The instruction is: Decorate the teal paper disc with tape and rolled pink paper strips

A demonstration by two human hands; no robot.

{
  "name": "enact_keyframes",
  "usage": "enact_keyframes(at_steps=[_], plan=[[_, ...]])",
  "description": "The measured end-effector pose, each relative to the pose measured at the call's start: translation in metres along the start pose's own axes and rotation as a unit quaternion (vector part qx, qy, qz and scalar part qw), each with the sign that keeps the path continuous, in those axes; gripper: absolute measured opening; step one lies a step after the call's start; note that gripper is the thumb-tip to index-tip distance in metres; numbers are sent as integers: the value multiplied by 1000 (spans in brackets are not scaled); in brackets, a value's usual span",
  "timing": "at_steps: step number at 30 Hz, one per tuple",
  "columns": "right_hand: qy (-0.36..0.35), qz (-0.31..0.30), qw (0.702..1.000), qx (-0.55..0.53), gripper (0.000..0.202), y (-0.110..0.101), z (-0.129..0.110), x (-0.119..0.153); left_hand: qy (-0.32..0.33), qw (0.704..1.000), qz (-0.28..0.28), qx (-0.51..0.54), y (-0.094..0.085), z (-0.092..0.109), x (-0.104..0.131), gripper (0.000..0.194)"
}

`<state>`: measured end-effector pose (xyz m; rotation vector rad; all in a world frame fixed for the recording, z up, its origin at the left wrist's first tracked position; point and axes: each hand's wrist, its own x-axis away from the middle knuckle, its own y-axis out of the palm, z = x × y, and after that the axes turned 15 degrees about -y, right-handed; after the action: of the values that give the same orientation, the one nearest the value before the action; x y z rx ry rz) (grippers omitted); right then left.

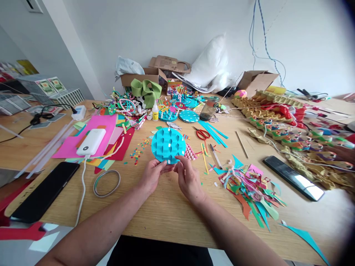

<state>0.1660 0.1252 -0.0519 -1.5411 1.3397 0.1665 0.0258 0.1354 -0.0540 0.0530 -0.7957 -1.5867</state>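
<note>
A round blue paper disc (168, 145) with rows of raised folds and a few small white pieces is held up above the table, centre. My left hand (155, 173) grips its lower edge, thumb in front and fingers behind. At the lower right edge, my right hand (189, 177) is curled with its index fingertip at the rim; whether it pinches anything small is hidden. A pink beaded piece (190, 152) lies just right of the disc. Behind it are a glue bottle (155, 111) and another blue disc (189, 116).
Red scissors (202, 133), a pen (215, 156) and paper scraps (256, 194) lie to the right. Phones (294, 177) rest on both sides. A white power bank (91, 141) sits on pink paper, its cable near a ring (95, 186). Boxes stand behind.
</note>
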Motion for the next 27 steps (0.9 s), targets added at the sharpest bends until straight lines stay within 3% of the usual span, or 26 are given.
enact_keyframes(at_steps=[4, 8, 15, 22, 27], plan=[[-84, -26, 994, 60, 25, -2, 1, -3, 0, 1000, 4, 7, 0, 0, 1, 26], [-120, -52, 988, 81, 26, -1, 2, -5, 2, 1000, 8, 3, 1, 1, 2, 27], [-132, -42, 983, 120, 13, 2, 1, -6, 17, 1000, 1, 2, 3, -1, 2, 26], [-149, -60, 970, 181, 17, 4, 5, -5, 3, 1000, -2, -2, 3, -1, 3, 29], [-126, -25, 978, 167, 15, 4, 5, -5, -7, 1000, 0, -13, 2, -1, 3, 31]])
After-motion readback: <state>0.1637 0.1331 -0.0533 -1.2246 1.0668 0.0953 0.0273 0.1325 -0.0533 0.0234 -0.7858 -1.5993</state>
